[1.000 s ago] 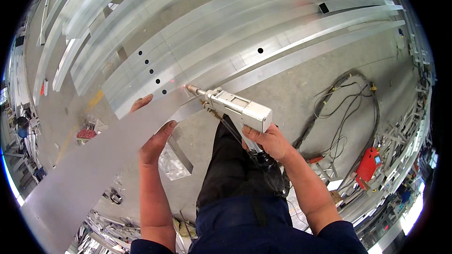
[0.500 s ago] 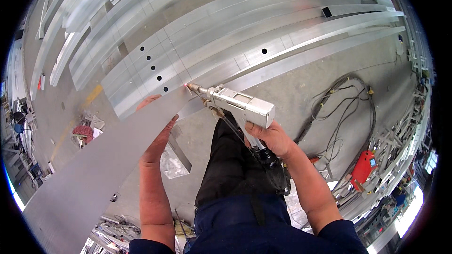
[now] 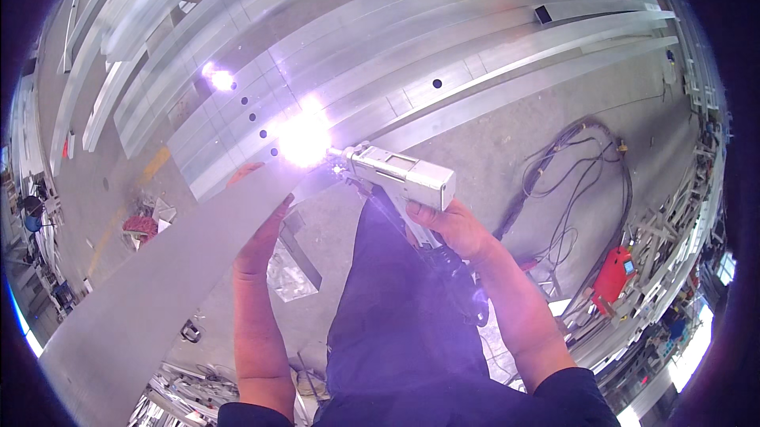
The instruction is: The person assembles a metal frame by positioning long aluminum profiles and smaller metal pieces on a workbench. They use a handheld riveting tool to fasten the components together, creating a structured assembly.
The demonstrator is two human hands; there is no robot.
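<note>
My right hand [image 3: 450,227] is wrapped round the grip of a silver welding gun [image 3: 404,175]. Its nozzle points left into a glaring white-violet flash, which hides the tip and the spot it meets. My left hand [image 3: 269,231] holds a wide, flat metal sheet [image 3: 170,257] from below, thumb along the near edge and fingers showing past the far edge. The sheet runs from the lower left up to the flash, where its end lies against a long metal panel [image 3: 207,159] with a row of dark round holes.
More long silver profiles [image 3: 491,59] stretch across the far side. Looped black cables [image 3: 518,197] lie on the concrete floor at the right, near a red box [image 3: 611,280]. A short metal offcut [image 3: 297,273] lies by my left forearm, and a reddish cloth [image 3: 141,227] farther left.
A small glow at the nozzle has become a blinding flash with sparks, tinting the scene violet. A second bright spot shows on the panel by the holes. Both hands keep their holds.
</note>
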